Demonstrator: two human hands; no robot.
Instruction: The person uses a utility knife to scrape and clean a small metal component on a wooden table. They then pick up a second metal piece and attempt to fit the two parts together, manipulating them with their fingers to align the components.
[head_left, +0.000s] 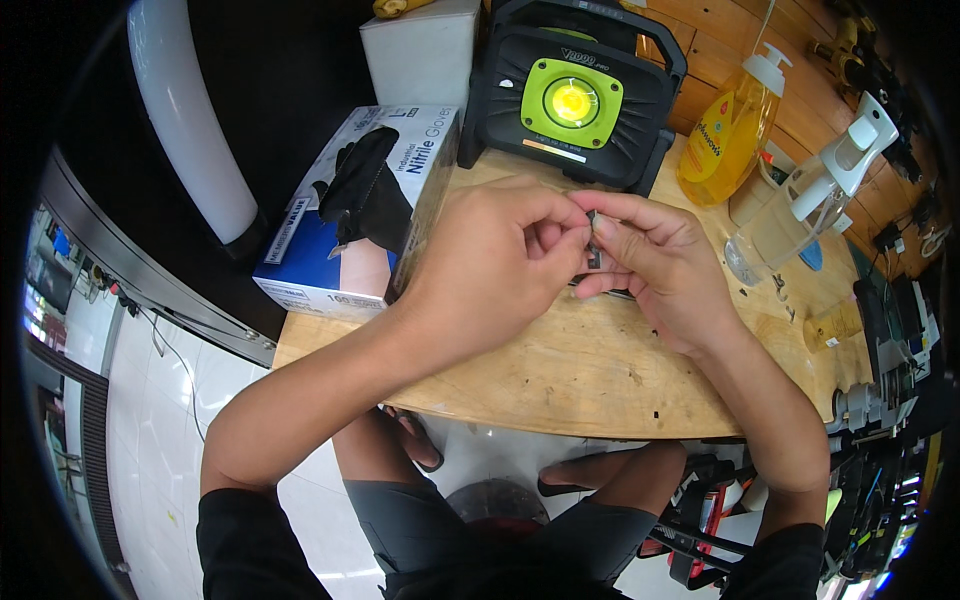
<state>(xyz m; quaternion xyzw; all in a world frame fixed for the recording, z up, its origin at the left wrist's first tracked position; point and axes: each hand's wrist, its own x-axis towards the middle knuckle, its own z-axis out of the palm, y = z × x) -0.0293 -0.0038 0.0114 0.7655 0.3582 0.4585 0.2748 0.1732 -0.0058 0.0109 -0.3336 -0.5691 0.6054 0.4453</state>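
Observation:
My left hand (505, 255) and my right hand (665, 260) meet above the wooden table (520, 375), fingertips close together. Between them is a small dark piece with a greyish part (595, 256); its kind is too small and too covered to tell. The right thumb and index finger pinch it from the right. On its other side, the left thumb and index finger press together at its edge. Under the fingers a dark flat edge shows on the table, mostly hidden by my hands.
Left stands a glove box (425, 190) with a black glove poking out. Behind my hands is a lit work lamp (572, 100). To the right are a yellow pump bottle (725, 135), a clear spray bottle (790, 225), a small cup (832, 325) and dark scraps.

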